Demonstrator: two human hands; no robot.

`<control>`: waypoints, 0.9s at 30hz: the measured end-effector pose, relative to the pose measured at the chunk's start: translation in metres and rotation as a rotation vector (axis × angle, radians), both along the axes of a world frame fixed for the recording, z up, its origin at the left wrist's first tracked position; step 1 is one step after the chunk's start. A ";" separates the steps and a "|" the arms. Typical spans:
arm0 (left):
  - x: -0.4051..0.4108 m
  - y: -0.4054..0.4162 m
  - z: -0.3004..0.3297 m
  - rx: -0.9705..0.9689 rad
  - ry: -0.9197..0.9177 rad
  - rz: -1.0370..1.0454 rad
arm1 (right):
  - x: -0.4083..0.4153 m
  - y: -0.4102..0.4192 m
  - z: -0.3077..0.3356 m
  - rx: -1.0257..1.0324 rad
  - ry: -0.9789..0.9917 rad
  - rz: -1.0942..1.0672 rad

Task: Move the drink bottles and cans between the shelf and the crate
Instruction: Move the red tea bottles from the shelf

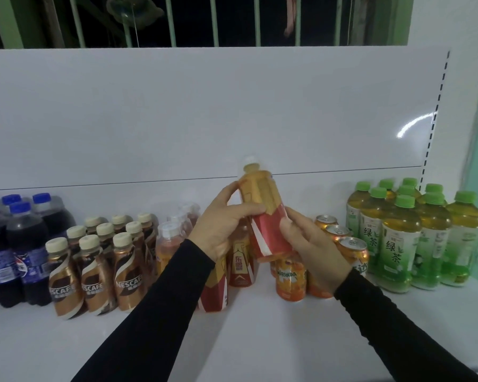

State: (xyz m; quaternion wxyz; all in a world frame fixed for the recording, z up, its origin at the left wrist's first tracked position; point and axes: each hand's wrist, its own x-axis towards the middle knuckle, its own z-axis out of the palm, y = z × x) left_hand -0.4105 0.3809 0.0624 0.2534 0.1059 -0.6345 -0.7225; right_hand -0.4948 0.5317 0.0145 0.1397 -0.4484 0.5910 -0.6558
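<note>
Red-and-gold labelled bottle [262, 213] tilts, cap toward 11 o'clock, above the white shelf [260, 326], both hands' fingers grasping it: left hand [221, 219] at 9 o'clock, right hand [312, 244] at 4 o'clock. Orange cans [290, 279] stand beneath.

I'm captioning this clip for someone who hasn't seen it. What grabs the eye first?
Both hands, left hand and right hand, hold a tilted red-and-gold bottle mid-frame above the white shelf. Behind stand Nescafe bottles at left and green tea bottles at right.
</note>
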 end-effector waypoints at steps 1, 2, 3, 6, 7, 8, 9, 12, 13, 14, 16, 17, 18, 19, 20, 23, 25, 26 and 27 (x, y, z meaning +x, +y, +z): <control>0.000 0.000 -0.002 -0.045 0.001 -0.020 | -0.003 -0.001 0.000 0.012 -0.021 0.031; 0.000 0.000 -0.003 -0.084 0.004 -0.044 | -0.006 -0.001 -0.001 0.020 -0.036 0.051; 0.000 0.000 -0.004 -0.116 0.008 -0.062 | -0.009 -0.002 -0.004 0.027 -0.034 0.056; 0.002 0.001 0.001 -0.196 0.047 -0.032 | -0.015 -0.003 -0.017 0.013 0.025 0.018; 0.002 0.001 0.003 -0.235 0.051 0.000 | -0.018 -0.004 -0.023 0.019 0.056 -0.010; 0.002 0.001 0.005 -0.277 0.049 0.030 | -0.019 -0.005 -0.027 0.021 0.069 -0.033; 0.003 0.001 0.006 -0.319 0.047 0.050 | -0.020 -0.007 -0.031 0.037 0.097 -0.072; 0.003 0.002 0.002 -0.391 0.090 0.085 | -0.024 -0.012 -0.039 0.088 0.288 -0.262; 0.005 0.002 0.000 -0.388 0.122 0.085 | -0.027 -0.015 -0.042 0.101 0.347 -0.320; 0.006 0.001 -0.003 -0.383 0.154 0.067 | -0.029 -0.017 -0.044 0.098 0.374 -0.365; 0.009 -0.001 -0.005 -0.407 0.203 0.018 | -0.029 -0.020 -0.044 0.071 0.395 -0.442; 0.011 -0.002 -0.006 -0.434 0.219 0.001 | -0.029 -0.022 -0.044 0.059 0.402 -0.473; 0.012 -0.003 -0.007 -0.454 0.237 -0.012 | -0.028 -0.023 -0.044 0.043 0.408 -0.497; 0.014 -0.003 -0.006 -0.462 0.258 -0.023 | -0.028 -0.024 -0.044 0.025 0.411 -0.510; 0.015 -0.003 -0.006 -0.465 0.275 -0.032 | -0.029 -0.025 -0.044 0.006 0.414 -0.516; 0.017 -0.004 -0.005 -0.509 0.293 -0.036 | -0.029 -0.029 -0.046 -0.011 0.435 -0.529; 0.018 -0.007 -0.002 -0.560 0.271 -0.003 | -0.030 -0.031 -0.047 -0.006 0.447 -0.552; 0.018 -0.008 0.001 -0.600 0.255 0.022 | -0.030 -0.032 -0.047 -0.007 0.446 -0.565; 0.019 -0.008 0.005 -0.645 0.235 0.060 | -0.030 -0.032 -0.048 -0.006 0.447 -0.579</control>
